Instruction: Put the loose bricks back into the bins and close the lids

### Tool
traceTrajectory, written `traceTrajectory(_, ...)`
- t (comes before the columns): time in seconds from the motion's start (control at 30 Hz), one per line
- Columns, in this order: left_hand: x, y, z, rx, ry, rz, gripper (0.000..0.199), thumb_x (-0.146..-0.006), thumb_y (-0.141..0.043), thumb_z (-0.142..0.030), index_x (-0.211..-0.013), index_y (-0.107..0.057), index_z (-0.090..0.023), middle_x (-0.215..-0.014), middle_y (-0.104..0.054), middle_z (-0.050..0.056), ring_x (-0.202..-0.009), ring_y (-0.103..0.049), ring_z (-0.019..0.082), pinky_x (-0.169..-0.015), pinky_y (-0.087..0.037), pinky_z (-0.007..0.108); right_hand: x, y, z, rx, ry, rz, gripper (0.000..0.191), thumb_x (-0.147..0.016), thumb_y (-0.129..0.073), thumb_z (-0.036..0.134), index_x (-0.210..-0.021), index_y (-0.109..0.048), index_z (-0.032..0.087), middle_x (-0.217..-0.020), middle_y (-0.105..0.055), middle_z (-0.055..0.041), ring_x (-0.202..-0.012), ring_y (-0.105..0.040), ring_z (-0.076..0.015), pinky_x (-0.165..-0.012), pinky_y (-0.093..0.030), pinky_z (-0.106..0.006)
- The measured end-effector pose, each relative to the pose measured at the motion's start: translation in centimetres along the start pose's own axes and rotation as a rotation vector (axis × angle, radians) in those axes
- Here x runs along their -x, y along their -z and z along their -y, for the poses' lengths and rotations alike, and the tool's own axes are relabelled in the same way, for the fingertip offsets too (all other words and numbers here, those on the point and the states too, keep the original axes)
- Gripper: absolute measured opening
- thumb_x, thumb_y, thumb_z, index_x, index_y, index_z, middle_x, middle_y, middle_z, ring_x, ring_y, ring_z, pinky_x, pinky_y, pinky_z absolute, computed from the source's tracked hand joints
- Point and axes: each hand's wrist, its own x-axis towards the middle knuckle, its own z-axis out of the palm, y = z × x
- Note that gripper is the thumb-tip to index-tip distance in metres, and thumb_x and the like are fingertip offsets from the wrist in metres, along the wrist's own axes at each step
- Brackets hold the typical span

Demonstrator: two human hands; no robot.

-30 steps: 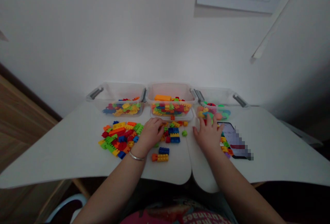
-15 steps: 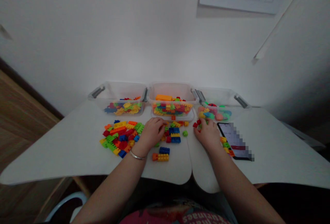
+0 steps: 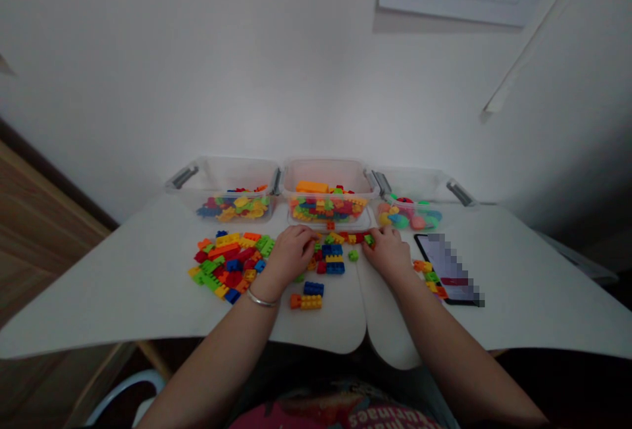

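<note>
My left hand (image 3: pixel 292 252), a silver bangle on its wrist, rests beside a cluster of toy building bricks. Its fingers are curled inward over the cluster's left edge, and whatever they hold is hidden. Opposite it, my right hand (image 3: pixel 390 252) has its fingertips closed around a small green brick (image 3: pixel 368 240), with a red brick (image 3: pixel 360 237) right beside it. Between the hands lie blue bricks (image 3: pixel 336 269) around a yellow one, plus a separate green brick (image 3: pixel 353 255). Closer to me are a blue brick (image 3: pixel 314 288) and a yellow brick (image 3: pixel 311 302) joined to an orange piece.
A mixed brick pile (image 3: pixel 232 261) spreads left of my left hand. Three clear bins stand along the wall: left bin (image 3: pixel 232 172), middle bin (image 3: pixel 328 169) and right bin (image 3: pixel 419 182), all holding coloured pieces. A phone (image 3: pixel 449 271) lies right, with small bricks (image 3: pixel 431 276) against its edge.
My right hand has moved a little left toward the cluster, and the red and green bricks at its fingertips now sit against the row's right end. My left hand stays nearly still.
</note>
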Motion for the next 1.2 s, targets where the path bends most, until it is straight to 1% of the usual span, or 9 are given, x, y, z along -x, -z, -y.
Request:
traceTrajectory(0.17, 0.0, -0.1, 0.1, -0.004, -0.002, -0.009, 0.020, -0.089, -0.052, -0.014, -0.098, -0.070, -0.019, -0.101, -0.069, 0.008, -0.100, -0.061, 0.024, -0.093, -0.051, 0.042, -0.3, -0.4, -0.5, -0.157, -0.013, -0.060, 0.034, -0.090, -0.053, 0.041, -0.114, -0.065, 0.021, -0.117, -0.059, -0.0156, -0.111, -0.056, -0.0323, -0.078, -0.052, -0.042)
traceTrajectory(0.37, 0.0, -0.1, 0.0, -0.006, -0.010, -0.010, 0.021, -0.089, -0.052, -0.014, -0.098, -0.070, -0.017, -0.100, -0.069, 0.009, -0.099, -0.061, 0.025, -0.093, -0.051, 0.042, -1.2, -2.1, -0.9, -0.569, 0.033, -0.278, 0.030, -0.086, -0.052, 0.034, -0.106, -0.065, 0.017, -0.108, -0.060, -0.0129, -0.106, -0.058, -0.0269, -0.096, -0.048, -0.041)
traceTrajectory(0.5, -0.1, -0.1, 0.0, -0.003, -0.017, -0.008, 0.021, -0.088, -0.052, -0.013, -0.098, -0.070, -0.017, -0.101, -0.069, 0.010, -0.100, -0.061, 0.025, -0.094, -0.051, 0.042, -2.0, -2.8, 0.2, -0.821, 0.076, -0.387, 0.027, -0.079, -0.054, 0.036, -0.098, -0.063, 0.019, -0.098, -0.063, -0.0102, -0.097, -0.059, -0.0272, -0.089, -0.051, -0.045)
traceTrajectory(0.63, -0.1, 0.0, 0.0, -0.003, -0.011, 0.001, 0.021, -0.089, -0.052, -0.014, -0.100, -0.069, -0.017, -0.102, -0.069, 0.009, -0.101, -0.061, 0.025, -0.094, -0.052, 0.043, -2.2, -2.8, 2.3, -0.952, 0.155, -0.438, 0.026, -0.080, -0.054, 0.038, -0.098, -0.061, 0.020, -0.100, -0.063, -0.0097, -0.096, -0.060, -0.0262, -0.084, -0.054, -0.045)
traceTrajectory(0.8, -0.1, -0.1, 0.1, 0.026, 0.012, -0.067, 0.029, -0.091, -0.049, -0.016, -0.116, -0.062, -0.018, -0.111, -0.068, 0.010, -0.107, -0.061, 0.025, -0.097, -0.051, 0.045, -1.4, -2.1, 5.1, -0.866, 0.382, -0.410, 0.025, -0.084, -0.055, 0.031, -0.105, -0.062, 0.019, -0.109, -0.064, -0.0122, -0.108, -0.059, -0.0258, -0.099, -0.049, -0.046)
traceTrajectory(0.93, 0.0, -0.1, 0.2, 0.049, 0.019, -0.148, 0.037, -0.093, -0.047, -0.018, -0.128, -0.057, -0.018, -0.118, -0.065, 0.011, -0.113, -0.059, 0.025, -0.101, -0.049, 0.044, -0.8, -1.6, 6.4, -0.739, 0.497, -0.249, 0.035, -0.090, -0.054, 0.031, -0.122, -0.060, 0.019, -0.128, -0.061, -0.0129, -0.122, -0.055, -0.0247, -0.108, -0.044, -0.044)
traceTrajectory(1.0, 0.0, -0.1, 0.3, 0.040, 0.000, -0.158, 0.038, -0.094, -0.045, -0.018, -0.130, -0.057, -0.019, -0.121, -0.064, 0.011, -0.114, -0.058, 0.024, -0.102, -0.049, 0.044, -0.6, -1.2, 6.4, -0.689, 0.529, -0.205, 0.039, -0.092, -0.052, 0.031, -0.128, -0.058, 0.018, -0.133, -0.059, -0.0135, -0.125, -0.053, -0.0249, -0.109, -0.043, -0.044)
traceTrajectory(1.1, 0.1, -0.1, 0.3, 0.022, -0.076, -0.140, 0.039, -0.096, -0.042, -0.018, -0.130, -0.062, -0.022, -0.123, -0.063, 0.010, -0.113, -0.058, 0.023, -0.101, -0.049, 0.044, 0.1, -0.5, 5.4, -0.624, 0.497, -0.273, 0.039, -0.093, -0.050, 0.032, -0.128, -0.059, 0.018, -0.136, -0.058, -0.0146, -0.127, -0.053, -0.0262, -0.110, -0.043, -0.046)
traceTrajectory(1.2, 0.1, -0.4, 0.4, -0.002, -0.137, -0.104, 0.038, -0.094, -0.047, -0.016, -0.126, -0.066, -0.024, -0.126, -0.063, 0.010, -0.115, -0.057, 0.024, -0.101, -0.049, 0.045, 1.4, 0.3, 2.9, -0.489, 0.326, -0.389, 0.041, -0.090, -0.053, 0.030, -0.127, -0.060, 0.014, -0.135, -0.058, -0.0177, -0.126, -0.053, -0.0299, -0.108, -0.043, -0.048)
